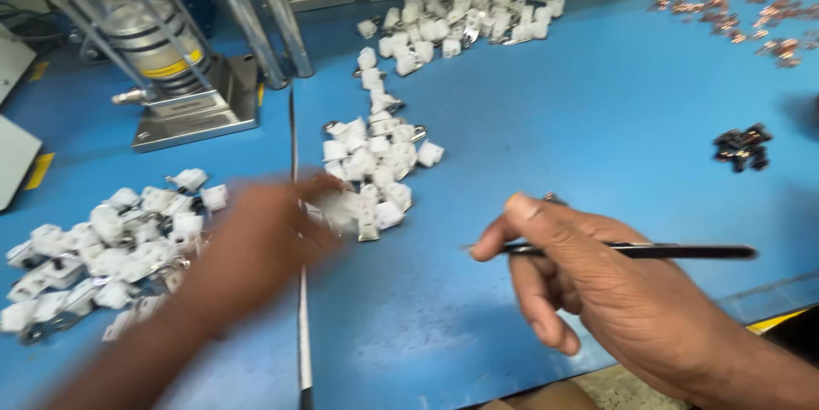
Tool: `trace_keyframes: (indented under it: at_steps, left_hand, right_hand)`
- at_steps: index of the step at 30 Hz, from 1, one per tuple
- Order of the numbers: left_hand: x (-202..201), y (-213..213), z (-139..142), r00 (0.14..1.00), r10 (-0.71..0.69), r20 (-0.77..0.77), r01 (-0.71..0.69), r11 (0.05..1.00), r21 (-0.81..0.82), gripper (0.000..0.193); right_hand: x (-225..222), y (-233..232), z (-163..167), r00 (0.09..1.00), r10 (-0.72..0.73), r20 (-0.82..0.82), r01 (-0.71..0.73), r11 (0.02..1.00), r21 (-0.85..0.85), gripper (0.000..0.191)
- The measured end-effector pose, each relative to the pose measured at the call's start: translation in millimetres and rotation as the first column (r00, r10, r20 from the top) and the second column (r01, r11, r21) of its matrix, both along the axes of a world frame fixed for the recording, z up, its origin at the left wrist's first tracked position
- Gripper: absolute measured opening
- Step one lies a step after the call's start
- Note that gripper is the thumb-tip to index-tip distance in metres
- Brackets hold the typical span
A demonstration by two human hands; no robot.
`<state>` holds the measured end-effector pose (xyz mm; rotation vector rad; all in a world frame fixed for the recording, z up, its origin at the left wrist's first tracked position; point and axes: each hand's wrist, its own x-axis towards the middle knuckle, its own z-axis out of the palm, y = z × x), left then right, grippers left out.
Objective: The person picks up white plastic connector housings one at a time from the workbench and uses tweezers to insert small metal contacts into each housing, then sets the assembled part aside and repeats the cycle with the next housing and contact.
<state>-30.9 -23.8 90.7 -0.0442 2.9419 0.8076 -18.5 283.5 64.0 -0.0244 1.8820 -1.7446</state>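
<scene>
The left hand [256, 244] is blurring as it is reaching into the middle pile of small white plastic parts [371, 175] on the blue tabletop [580, 137]; whether its fingers are closing on one, I cannot tell. Picking a single piece from the pile's near edge is looking wisest. The right hand [597, 282] is pinching thin black tweezers [631, 250] between thumb and forefinger, their long axis lying nearly level, left to right. Which end is the tip is hard to tell.

Motion blurs the left hand [256, 244], hiding its grip.
</scene>
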Motion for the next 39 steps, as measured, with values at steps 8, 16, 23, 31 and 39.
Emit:
trace_keyframes:
  at_steps: [8,16,23,31,39]
  left_hand:
    - [-62.4,-110.5,9.9,1.000,-0.001,-0.025,-0.017,0.698,-0.716,0.059]
    - [-28.9,-14.5,-4.8,0.992,-0.119,-0.041,0.099,0.936,-0.339,0.056]
    - [-34.9,-5.3,0.8,0.961,-0.278,-0.004,0.237,0.825,-0.513,0.059]
    - [-51.0,-17.6,-13.0,0.830,-0.543,-0.130,0.355,0.692,-0.628,0.044]
    - [-13.8,9.1,-10.1,0.964,-0.009,-0.266,0.157,0.825,0.543,0.040]
  right_hand:
    - [-37.8,14.0,8.9,0.826,0.070,-0.559,0.431,0.560,0.708,0.034]
    - [-72.5,4.3,-4.3,0.852,0.226,-0.473,0.358,0.409,0.840,0.029]
    - [-59.7,0.5,10.9,0.846,-0.048,-0.530,0.384,0.745,0.546,0.020]
    - [-30.5,-7.5,20.5,0.804,-0.522,-0.284,0.512,0.851,-0.116,0.019]
    - [-14.6,-17.2,42.9,0.852,-0.476,-0.220,0.361,0.837,-0.412,0.015]
